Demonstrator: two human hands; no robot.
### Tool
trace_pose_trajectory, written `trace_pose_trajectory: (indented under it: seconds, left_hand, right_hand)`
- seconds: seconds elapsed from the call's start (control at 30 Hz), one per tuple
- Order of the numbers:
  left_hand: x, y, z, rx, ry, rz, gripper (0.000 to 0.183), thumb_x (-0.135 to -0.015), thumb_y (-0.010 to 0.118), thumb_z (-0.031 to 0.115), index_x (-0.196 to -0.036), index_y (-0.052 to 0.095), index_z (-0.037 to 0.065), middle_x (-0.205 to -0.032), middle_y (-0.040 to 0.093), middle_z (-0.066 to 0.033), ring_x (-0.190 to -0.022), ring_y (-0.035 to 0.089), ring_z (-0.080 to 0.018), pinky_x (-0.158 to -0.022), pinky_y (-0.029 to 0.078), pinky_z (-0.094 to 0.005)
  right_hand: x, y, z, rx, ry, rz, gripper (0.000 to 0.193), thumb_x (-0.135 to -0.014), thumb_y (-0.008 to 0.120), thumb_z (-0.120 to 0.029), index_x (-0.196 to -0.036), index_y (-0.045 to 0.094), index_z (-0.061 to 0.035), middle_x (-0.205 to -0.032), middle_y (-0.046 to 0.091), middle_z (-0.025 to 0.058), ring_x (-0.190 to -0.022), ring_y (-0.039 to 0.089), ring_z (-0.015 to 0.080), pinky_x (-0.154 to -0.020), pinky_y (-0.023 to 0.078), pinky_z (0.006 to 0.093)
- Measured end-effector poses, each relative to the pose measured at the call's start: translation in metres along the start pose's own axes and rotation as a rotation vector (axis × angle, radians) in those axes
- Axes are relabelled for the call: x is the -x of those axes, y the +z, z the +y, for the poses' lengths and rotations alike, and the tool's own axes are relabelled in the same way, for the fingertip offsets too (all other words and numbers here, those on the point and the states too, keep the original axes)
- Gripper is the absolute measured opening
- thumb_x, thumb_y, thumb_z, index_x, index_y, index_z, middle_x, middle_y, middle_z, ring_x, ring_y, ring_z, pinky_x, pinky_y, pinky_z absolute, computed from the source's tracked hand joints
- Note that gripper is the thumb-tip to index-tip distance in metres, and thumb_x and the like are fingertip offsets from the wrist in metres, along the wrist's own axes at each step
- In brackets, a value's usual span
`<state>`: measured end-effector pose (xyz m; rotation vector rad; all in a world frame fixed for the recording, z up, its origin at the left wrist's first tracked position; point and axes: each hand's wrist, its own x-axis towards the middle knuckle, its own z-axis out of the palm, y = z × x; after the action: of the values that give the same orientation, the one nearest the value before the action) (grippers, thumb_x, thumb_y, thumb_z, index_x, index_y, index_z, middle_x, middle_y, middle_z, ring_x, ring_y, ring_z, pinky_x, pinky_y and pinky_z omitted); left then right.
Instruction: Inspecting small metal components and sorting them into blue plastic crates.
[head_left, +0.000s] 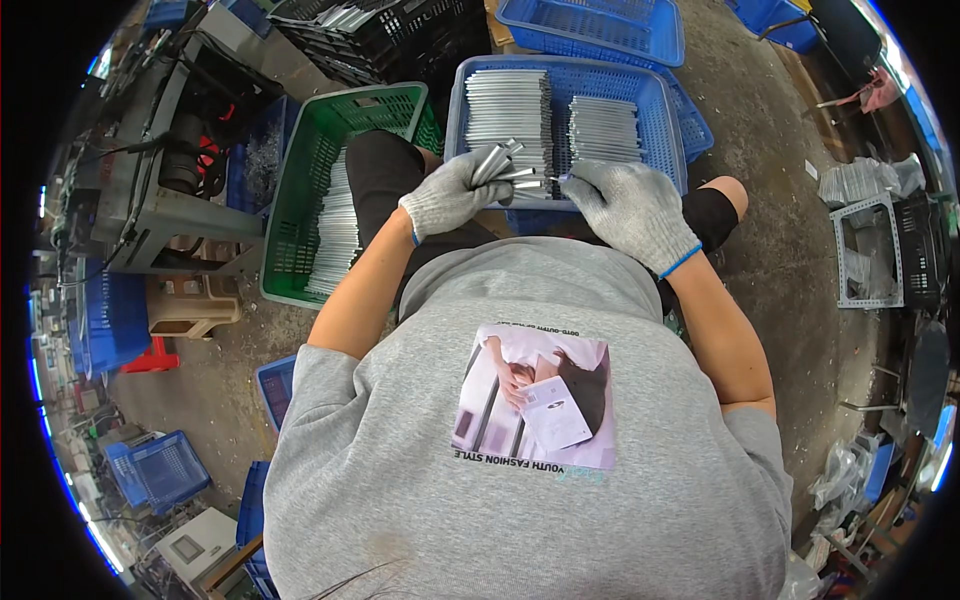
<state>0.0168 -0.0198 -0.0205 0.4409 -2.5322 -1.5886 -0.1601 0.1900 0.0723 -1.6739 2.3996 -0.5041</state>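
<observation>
My left hand (448, 196), in a grey knitted glove, is closed around several short silvery metal tubes (496, 163). Their ends fan out toward the right. Facing them, my gloved right hand (632, 208) has thumb and fingers pinched together close to the tube ends; what it holds, if anything, is too small to make out. Both hands are over the near edge of a blue plastic crate (660, 110). Inside it lie two neat stacks of similar tubes, a taller left stack (508, 112) and a smaller right stack (604, 130).
Left of my knee stands a green crate (283, 235) with more tubes (335, 235). A black crate (400, 45) and another blue crate (600, 30) sit beyond. Machinery (175, 190) is at far left, with a beige stool (195, 305) nearby. At right is a white frame (868, 250).
</observation>
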Motion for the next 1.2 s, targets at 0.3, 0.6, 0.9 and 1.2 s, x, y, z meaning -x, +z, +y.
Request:
trace_pose_trajectory:
  seconds: [0.3,0.6,0.9,1.2]
  left_hand:
    - [0.004,-0.002,0.002,-0.082,0.061,0.098,0.02,-0.094,0.064,-0.01,-0.111,0.067,0.001,-0.094,0.071,-0.0043,-0.084,0.071,-0.0138,-0.073,0.055,-0.0241]
    - [0.008,0.002,0.024,-0.118,0.153,0.16,0.017,-0.088,0.069,0.0,-0.103,0.069,0.007,-0.082,0.073,-0.0025,-0.075,0.07,-0.0203,-0.071,0.055,-0.0314]
    - [0.01,0.001,0.046,-0.565,0.353,0.319,0.022,-0.08,0.069,0.001,-0.1,0.071,0.01,-0.081,0.072,-0.002,-0.071,0.064,-0.0251,-0.075,0.052,-0.0342]
    - [0.005,0.001,0.035,-0.55,0.454,0.375,0.028,-0.072,0.067,-0.001,-0.096,0.07,0.012,-0.079,0.07,0.0011,-0.066,0.055,-0.0238,-0.072,0.05,-0.0333]
  right_hand:
    - [0.001,0.0,0.004,0.076,-0.083,0.025,0.025,-0.096,0.063,-0.031,-0.091,0.077,-0.0109,-0.074,0.074,0.0104,-0.059,0.068,0.0291,-0.054,0.05,0.0386]
    - [-0.003,-0.006,-0.003,0.164,-0.049,-0.042,0.026,-0.097,0.062,-0.032,-0.09,0.076,-0.0117,-0.075,0.075,0.0096,-0.062,0.069,0.0283,-0.057,0.05,0.0393]
    - [-0.008,-0.011,-0.004,0.095,-0.048,-0.099,0.028,-0.097,0.06,-0.032,-0.089,0.076,-0.0114,-0.077,0.075,0.0098,-0.064,0.069,0.029,-0.06,0.052,0.0394]
    - [-0.011,-0.01,-0.005,0.111,-0.033,-0.174,0.028,-0.097,0.059,-0.031,-0.09,0.078,-0.0116,-0.079,0.076,0.0097,-0.066,0.07,0.0299,-0.062,0.053,0.0394]
